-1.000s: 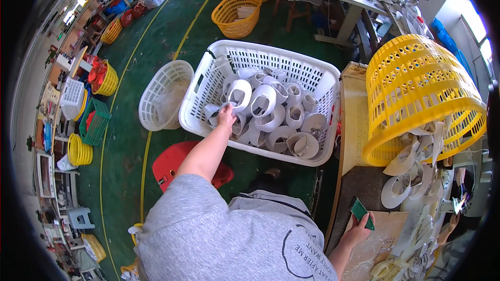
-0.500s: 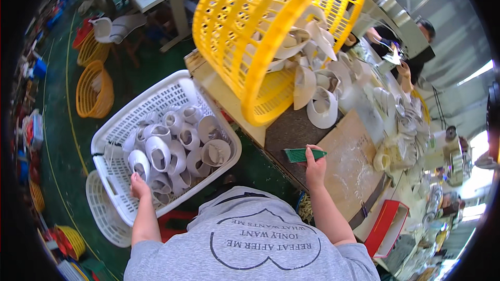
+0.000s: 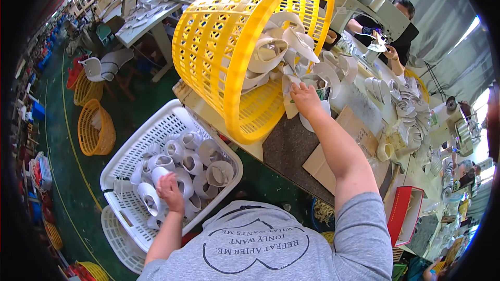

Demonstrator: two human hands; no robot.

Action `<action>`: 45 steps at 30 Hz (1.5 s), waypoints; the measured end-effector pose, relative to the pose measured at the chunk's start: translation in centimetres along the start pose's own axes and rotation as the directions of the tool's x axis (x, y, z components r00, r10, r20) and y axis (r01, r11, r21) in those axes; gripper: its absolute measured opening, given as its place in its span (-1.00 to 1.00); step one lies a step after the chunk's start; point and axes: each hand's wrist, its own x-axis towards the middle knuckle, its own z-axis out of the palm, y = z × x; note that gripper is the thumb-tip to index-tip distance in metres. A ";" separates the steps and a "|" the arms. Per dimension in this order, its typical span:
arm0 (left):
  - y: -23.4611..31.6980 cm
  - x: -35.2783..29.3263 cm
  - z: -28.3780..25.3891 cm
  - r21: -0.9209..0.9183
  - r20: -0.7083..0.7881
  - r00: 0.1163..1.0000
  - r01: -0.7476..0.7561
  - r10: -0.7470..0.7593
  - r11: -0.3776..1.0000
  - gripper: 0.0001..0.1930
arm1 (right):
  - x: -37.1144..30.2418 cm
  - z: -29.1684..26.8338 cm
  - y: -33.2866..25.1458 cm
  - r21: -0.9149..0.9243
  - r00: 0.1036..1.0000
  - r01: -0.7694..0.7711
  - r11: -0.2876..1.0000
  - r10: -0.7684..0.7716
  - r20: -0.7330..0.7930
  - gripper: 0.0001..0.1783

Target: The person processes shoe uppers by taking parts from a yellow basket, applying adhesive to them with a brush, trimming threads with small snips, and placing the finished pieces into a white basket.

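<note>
My left hand is over the white shoe uppers heaped in the white plastic basket. Its fingers are stretched out with nothing visible in them. My right hand reaches out to the mouth of the tipped yellow basket, where more white shoe uppers spill onto the table. A small flat green tool shows at the right side of that hand, mostly hidden by it. The fingers are bent around the tool and near a pale upper; whether they grip the upper too, I cannot tell.
The worktable carries a cardboard sheet and a red box. Across it, a person works at a sewing machine. Orange-yellow baskets stand on the green floor at left.
My right hand has moved forward from above the cardboard to the uppers at the yellow basket, carrying the green tool. My left hand has moved slightly right, over the heap.
</note>
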 end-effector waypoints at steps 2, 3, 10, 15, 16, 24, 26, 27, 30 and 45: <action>3.9 0.7 -1.1 -0.107 0.047 0.998 -0.026 0.031 0.994 -0.81 | 0.9 0.1 0.6 -0.009 0.994 0.100 0.995 -0.099 0.038 -0.76; 5.5 1.0 -1.6 -0.213 0.102 0.993 -0.036 0.058 0.976 -0.81 | 1.0 0.0 1.1 -0.011 0.975 0.208 0.978 -0.206 0.088 -0.76; 10.7 3.8 -2.3 -0.539 0.130 0.936 -0.211 0.328 0.815 -0.77 | -0.6 -9.3 2.5 0.751 0.946 -0.285 0.595 0.302 0.120 -0.74; 18.6 6.9 -1.9 -0.801 0.081 0.853 -0.252 0.515 0.543 -0.78 | -7.3 -12.5 -0.1 0.701 0.931 -0.216 -0.679 0.073 0.357 -0.54; 20.7 7.5 -1.9 -0.840 0.058 0.818 -0.270 0.572 0.472 -0.77 | -8.9 -12.5 -0.8 0.701 0.926 -0.220 -0.679 0.082 0.370 -0.54; 34.7 8.6 -3.7 -0.728 0.111 0.577 -0.506 0.809 0.462 -0.68 | -15.9 -15.1 -1.8 0.610 0.940 -0.268 -0.746 -0.063 0.335 -0.52; 35.7 8.2 -2.3 -0.692 0.065 0.549 -0.577 0.833 0.434 -0.71 | -17.1 -15.6 -0.5 0.590 0.928 -0.333 -0.736 -0.144 0.345 -0.53; 36.2 8.2 -1.6 -0.651 0.021 0.525 -0.638 0.851 0.410 -0.75 | -17.8 -15.9 0.1 0.581 0.926 -0.330 -0.744 -0.136 0.352 -0.53; 38.1 9.3 -1.2 -0.790 0.106 0.392 -0.525 0.914 0.317 -0.85 | -20.4 -15.9 0.9 0.552 0.835 -0.519 -0.652 -0.250 0.489 -0.47; 43.9 3.3 2.4 -0.785 0.384 0.681 -0.115 0.623 0.609 -0.86 | -32.5 -10.7 2.1 0.308 0.839 -0.179 -0.934 0.019 0.545 -0.59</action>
